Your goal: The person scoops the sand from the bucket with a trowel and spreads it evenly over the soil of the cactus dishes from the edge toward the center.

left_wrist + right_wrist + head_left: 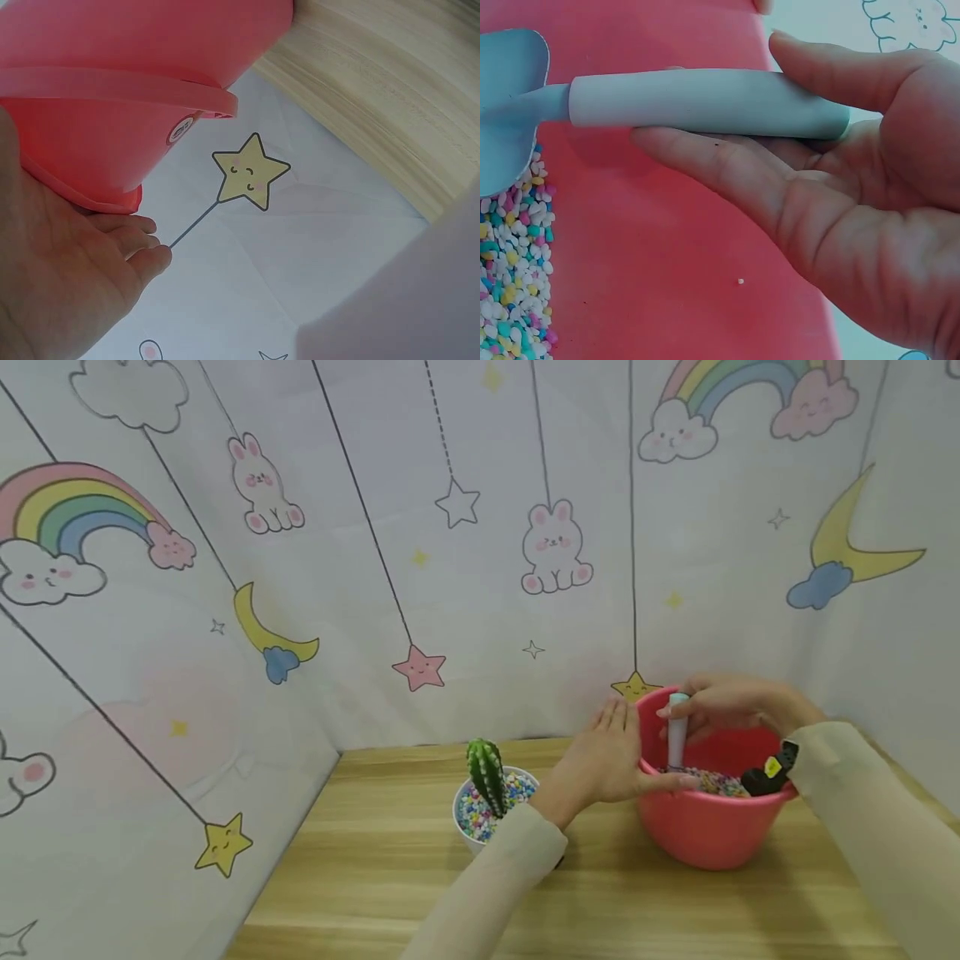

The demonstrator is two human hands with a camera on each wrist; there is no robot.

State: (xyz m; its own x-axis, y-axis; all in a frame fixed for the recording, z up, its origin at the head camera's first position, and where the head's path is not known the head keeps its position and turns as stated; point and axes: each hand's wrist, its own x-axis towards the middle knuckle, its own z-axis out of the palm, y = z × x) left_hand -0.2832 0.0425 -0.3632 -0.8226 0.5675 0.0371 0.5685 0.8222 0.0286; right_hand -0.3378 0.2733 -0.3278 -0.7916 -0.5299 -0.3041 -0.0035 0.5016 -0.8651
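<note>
In the head view a pink-red plastic basin point(708, 831) stands on the wooden table at the right, with small multicoloured pebbles point(514, 277) inside. My right hand point(738, 700) reaches over its far rim and holds a small trowel point(705, 101) by its pale handle, between thumb and fingers. The trowel's light blue blade point(506, 112) overlaps the pebbles in the right wrist view. Flat against the basin's left side lies my left hand point(600, 764), fingers straight and thumb stretched along the front rim. Its fingertips show beside the rim in the left wrist view.
Left of the basin, a green cactus point(486, 777) rises from a white pot point(461, 827) filled with coloured pebbles, partly behind my left forearm. A printed cloth wall point(480, 610) borders the wooden table point(390, 827). A black wrist camera point(772, 770) overlaps the basin's right rim.
</note>
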